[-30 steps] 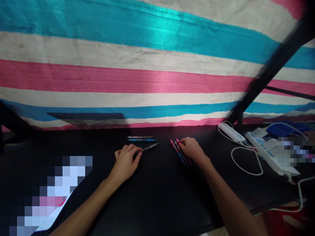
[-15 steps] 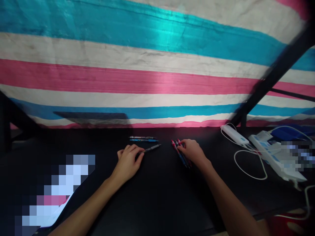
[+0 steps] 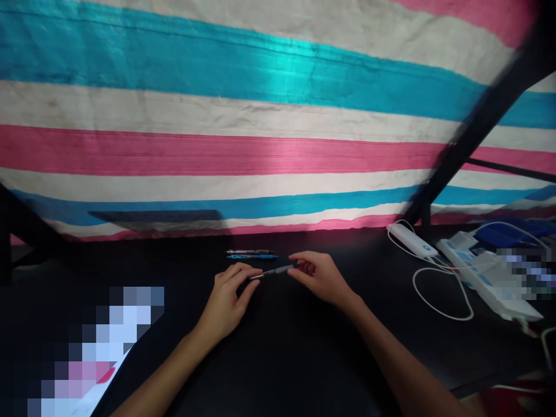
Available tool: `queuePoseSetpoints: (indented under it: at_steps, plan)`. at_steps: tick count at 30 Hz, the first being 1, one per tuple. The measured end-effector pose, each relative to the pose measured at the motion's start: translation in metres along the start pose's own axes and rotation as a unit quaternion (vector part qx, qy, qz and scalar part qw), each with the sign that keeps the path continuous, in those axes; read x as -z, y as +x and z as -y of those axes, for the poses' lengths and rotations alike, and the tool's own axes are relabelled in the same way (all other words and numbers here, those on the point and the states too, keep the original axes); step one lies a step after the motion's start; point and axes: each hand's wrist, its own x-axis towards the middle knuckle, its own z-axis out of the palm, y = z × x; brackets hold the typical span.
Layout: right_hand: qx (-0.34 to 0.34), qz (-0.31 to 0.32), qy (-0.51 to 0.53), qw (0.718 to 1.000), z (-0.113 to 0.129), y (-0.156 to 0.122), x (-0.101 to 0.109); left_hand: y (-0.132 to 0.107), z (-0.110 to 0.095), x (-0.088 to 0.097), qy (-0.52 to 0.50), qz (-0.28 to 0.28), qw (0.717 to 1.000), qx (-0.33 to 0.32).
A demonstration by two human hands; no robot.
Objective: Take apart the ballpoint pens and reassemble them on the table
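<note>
A clear-barrelled pen with a grey grip (image 3: 278, 271) is slanted between my two hands, its grip end toward the right. My left hand (image 3: 230, 289) pinches the other end between thumb and forefinger. At the grip end, my right hand (image 3: 319, 275) has its thumb and a curled finger on the pen, while the forefinger stretches out above it. Just beyond lie a blue pen (image 3: 256, 256) and a dark clear-barrelled pen (image 3: 249, 251), side by side on the black table (image 3: 278, 359).
On the right are a white power strip (image 3: 482, 284), a white adapter (image 3: 412, 240) with looped cables, and a blue object (image 3: 512, 231). A lit, blurred-out screen (image 3: 99, 365) is at lower left. Striped sheeting (image 3: 217, 156) hangs behind the table, with a dark frame bar (image 3: 473, 133) at right.
My right hand has moved left from a bundle of red-ended pens to the grey-grip pen. That bundle no longer shows. My left hand keeps its pinch on the pen. The view has tilted slightly upward.
</note>
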Motion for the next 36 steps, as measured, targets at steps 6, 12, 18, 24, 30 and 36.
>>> queuePoseSetpoints:
  at_steps: [6, 12, 18, 24, 30, 36]
  plan:
    - [0.001, 0.035, 0.291, 0.956, 0.024, -0.012, -0.025, -0.002, -0.007, 0.001, -0.022, 0.017, 1.0, -0.004]
    - [-0.022, 0.065, 0.331, 0.941, 0.034, -0.019, -0.044, -0.001, -0.019, 0.0, -0.241, 0.019, 0.965, 0.101]
    - [0.013, 0.078, 0.152, 0.985, 0.029, -0.018, -0.043, 0.001, -0.016, -0.002, -0.401, -0.004, 0.894, 0.199]
    - [-0.025, 0.006, 0.145, 0.989, 0.022, -0.013, -0.038, 0.003, -0.011, 0.003, -0.385, -0.029, 0.897, 0.215]
    - [-0.076, -0.043, 0.198, 0.976, 0.007, -0.004, -0.021, 0.006, 0.003, 0.012, -0.405, -0.077, 0.885, 0.217]
    - [-0.098, -0.049, 0.265, 0.958, 0.001, 0.0, -0.017, 0.008, 0.007, 0.016, -0.42, -0.099, 0.878, 0.209]
